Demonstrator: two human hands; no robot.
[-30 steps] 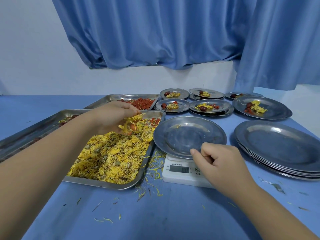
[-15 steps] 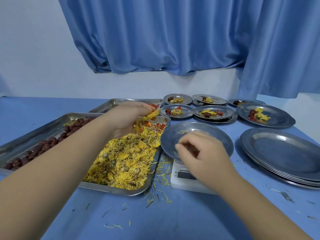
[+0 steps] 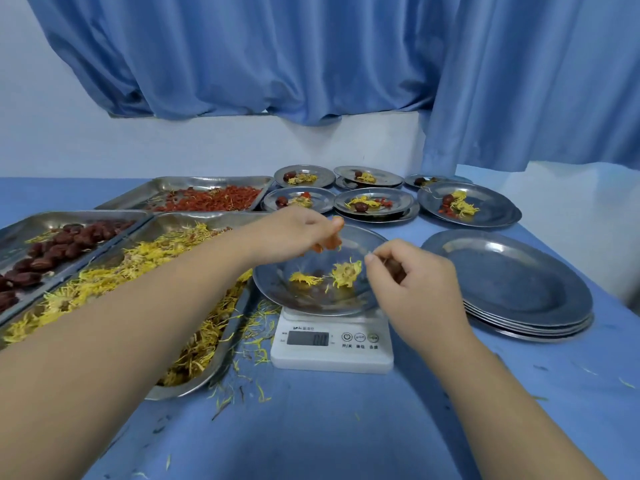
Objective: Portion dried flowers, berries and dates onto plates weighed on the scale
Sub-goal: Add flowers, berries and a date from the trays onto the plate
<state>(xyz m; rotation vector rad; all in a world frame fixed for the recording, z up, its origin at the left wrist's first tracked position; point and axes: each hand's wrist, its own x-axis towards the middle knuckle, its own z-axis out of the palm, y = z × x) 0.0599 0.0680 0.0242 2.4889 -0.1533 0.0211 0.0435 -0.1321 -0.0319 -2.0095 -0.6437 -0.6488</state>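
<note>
Plate (image 3: 311, 299) sits on scale (image 3: 332, 344), so each addition registers. Flowers (image 3: 344, 273) already lie in it. Left hand (image 3: 298, 233) hovers over the far rim, grip pinching orange berries (image 3: 328, 241), probably to drop them. Right hand (image 3: 412, 282) at the right rim: grip pressed together, contents unclear. Display unreadable. Trays (image 3: 221, 344) lie close left, keeping reaches short.

A round steel plate (image 3: 277, 294) sits level on a white digital scale (image 3: 332, 358). Two yellow dried flowers (image 3: 344, 273) lie on it, at three and eight o'clock of its centre.
</note>
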